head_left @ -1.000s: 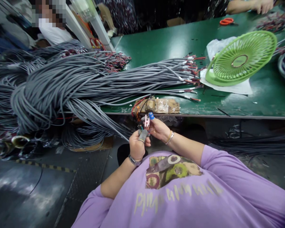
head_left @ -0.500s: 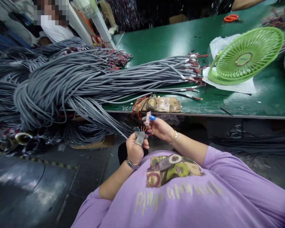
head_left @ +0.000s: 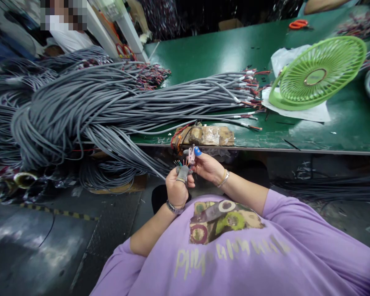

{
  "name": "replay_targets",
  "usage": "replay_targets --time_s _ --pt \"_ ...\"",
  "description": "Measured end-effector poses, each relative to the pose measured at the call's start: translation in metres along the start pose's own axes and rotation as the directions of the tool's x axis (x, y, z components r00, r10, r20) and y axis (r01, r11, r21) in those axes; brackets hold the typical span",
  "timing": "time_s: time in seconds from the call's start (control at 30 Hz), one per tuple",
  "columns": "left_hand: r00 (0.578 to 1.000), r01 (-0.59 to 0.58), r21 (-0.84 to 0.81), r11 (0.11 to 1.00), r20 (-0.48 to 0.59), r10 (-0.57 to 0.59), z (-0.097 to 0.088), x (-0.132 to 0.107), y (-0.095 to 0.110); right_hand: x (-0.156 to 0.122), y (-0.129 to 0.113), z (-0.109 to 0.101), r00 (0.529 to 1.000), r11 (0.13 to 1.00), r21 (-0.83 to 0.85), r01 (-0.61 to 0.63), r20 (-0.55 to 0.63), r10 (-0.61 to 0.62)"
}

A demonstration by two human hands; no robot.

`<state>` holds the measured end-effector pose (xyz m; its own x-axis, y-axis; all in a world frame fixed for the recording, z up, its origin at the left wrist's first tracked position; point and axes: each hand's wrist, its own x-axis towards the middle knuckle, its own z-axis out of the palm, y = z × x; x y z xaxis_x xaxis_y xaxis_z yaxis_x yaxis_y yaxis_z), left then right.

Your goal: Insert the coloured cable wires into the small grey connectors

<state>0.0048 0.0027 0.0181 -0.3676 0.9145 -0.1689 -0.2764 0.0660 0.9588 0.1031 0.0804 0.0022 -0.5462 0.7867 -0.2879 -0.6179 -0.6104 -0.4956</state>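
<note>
Edged closer together since half a second ago, the left hand point(head_left: 177, 189) and right hand point(head_left: 210, 167) now nearly meet. Beyond the fingers stretches a green table point(head_left: 296, 133); ahead and to their left sprawls a heap of grey cables point(head_left: 95, 98), while a green fan point(head_left: 316, 78) stands well to their right. Right fingers pinch together on a pink clip-like piece point(head_left: 191, 156); left fingers curl tightly around the base of thin coloured wires point(head_left: 179, 163), tips fanning just above. Probably light, springy and easily bent, the wires should handle best gripped low, where they bunch.
</note>
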Motion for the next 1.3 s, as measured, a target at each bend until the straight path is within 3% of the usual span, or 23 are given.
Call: replay_targets --time_s 0.2,0.5,0.67,0.83,1.0,1.1,1.23,1.3 --pt "1.0 0.027 0.045 0.999 0.014 -0.027 -0.002 0.001 -0.008 -0.001 0.0 0.003 0.999 1.0 -0.021 -0.003 -0.046 0.002" --pt "0.998 -0.01 0.046 0.999 0.061 0.007 -0.012 -0.007 -0.009 -0.007 -0.002 -0.007 0.996 0.996 -0.009 -0.085 0.021 0.085" --pt "0.997 -0.035 0.117 0.992 0.078 0.026 -0.026 -0.01 -0.014 -0.012 -0.013 -0.023 0.958 0.948 -0.209 -0.239 0.106 0.265" --pt "0.992 -0.073 0.184 0.98 0.113 0.052 -0.031 -0.011 -0.02 -0.018 -0.023 -0.026 0.929 0.893 -0.412 -0.182 0.225 0.294" --pt "0.986 -0.105 0.262 0.959 0.154 0.066 -0.032 -0.011 -0.02 -0.021 -0.02 -0.018 0.944 0.825 -0.547 -0.141 0.177 0.279" --pt "0.97 -0.064 0.317 0.946 0.242 -0.016 -0.03 -0.01 -0.016 -0.021 -0.018 -0.015 0.961 0.822 -0.566 -0.056 0.192 0.199" --pt "0.854 0.097 0.44 0.893 0.424 -0.302 -0.025 -0.008 -0.011 -0.022 -0.026 -0.01 0.963 0.84 -0.54 0.056 0.25 0.096" --pt "0.848 0.114 0.443 0.889 0.423 -0.32 -0.024 -0.007 -0.012 -0.024 -0.033 -0.011 0.96 0.851 -0.515 0.104 0.275 0.049"
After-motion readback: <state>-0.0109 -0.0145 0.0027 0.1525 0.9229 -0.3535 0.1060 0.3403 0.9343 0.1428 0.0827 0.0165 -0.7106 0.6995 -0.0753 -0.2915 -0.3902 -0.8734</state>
